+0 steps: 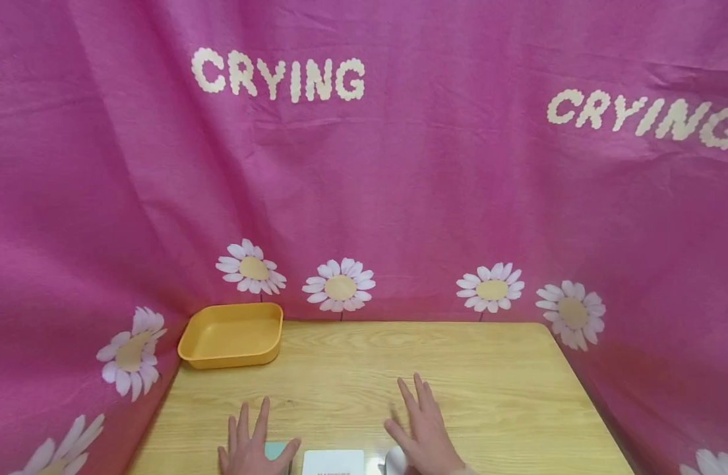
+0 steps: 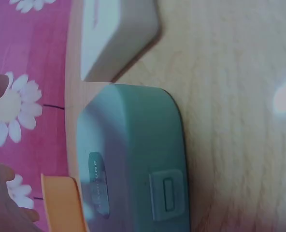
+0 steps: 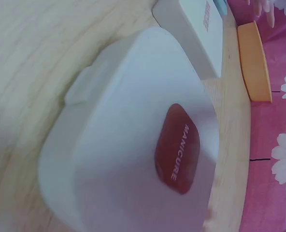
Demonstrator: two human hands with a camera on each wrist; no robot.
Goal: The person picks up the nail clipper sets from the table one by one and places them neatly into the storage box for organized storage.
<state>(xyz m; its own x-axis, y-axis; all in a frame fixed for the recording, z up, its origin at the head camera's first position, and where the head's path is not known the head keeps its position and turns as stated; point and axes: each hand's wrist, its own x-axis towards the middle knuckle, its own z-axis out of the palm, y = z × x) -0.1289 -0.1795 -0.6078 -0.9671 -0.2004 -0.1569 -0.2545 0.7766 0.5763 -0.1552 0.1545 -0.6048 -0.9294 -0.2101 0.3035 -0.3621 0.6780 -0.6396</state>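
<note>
Fingers spread, my left hand (image 1: 254,443) hovers at the table's near edge, over a green manicure case (image 2: 150,150) with a front latch. It holds nothing. On the right, my right hand (image 1: 424,432) is also spread with straight fingers and empty, above a white manicure case (image 3: 119,130) with a red label. A white rectangular box (image 1: 333,463) with lettering on its lid stands between the two cases. All three are closed and sit in a row. In the head view the hands and the frame's lower edge hide most of both cases.
A yellow tray (image 1: 230,340) sits at the table's back left corner. The wooden table (image 1: 459,369) is bordered at the back and sides by a pink curtain (image 1: 399,198) with white daisies and lettering.
</note>
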